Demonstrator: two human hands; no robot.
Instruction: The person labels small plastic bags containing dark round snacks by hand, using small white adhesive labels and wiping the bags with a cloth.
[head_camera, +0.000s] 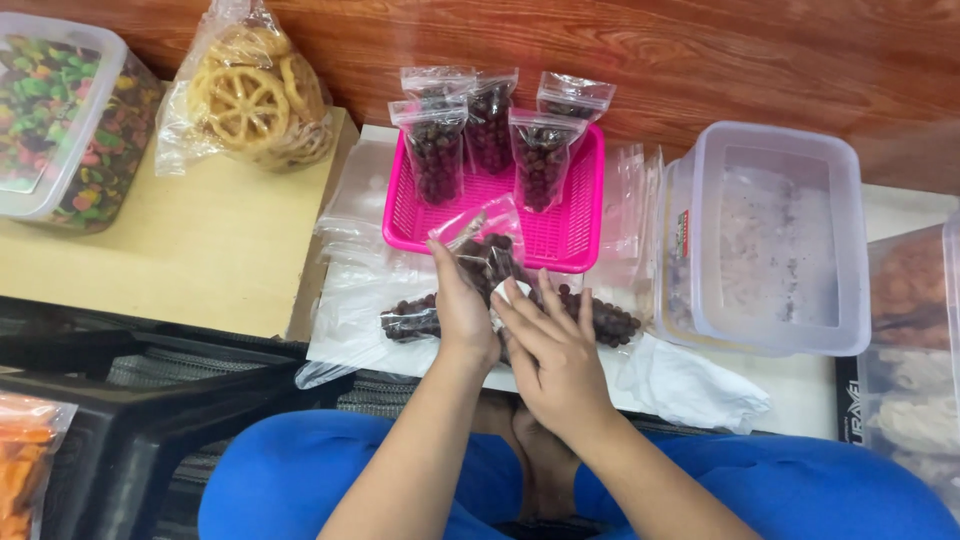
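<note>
**Hands on a small bag of dark balls**

Nearest: blue-clad knees. Above them, left hand (462, 305) pinching small clear bag (487, 255) of dark brown balls, just before pink basket (560, 235). Right hand (552, 350) alongside, fingers spread flat, touching bag's lower edge. 4 filled bags (437, 150) upright in basket.

— Obstructions? 
— The left hand (462, 312) and right hand (550, 355) cover much of the small bag (487, 255) of dark balls; its opening cannot be made out.
— Edges? 
— The orange snack bag (22, 460) and right-hand container (915, 350) are cut off.
</note>
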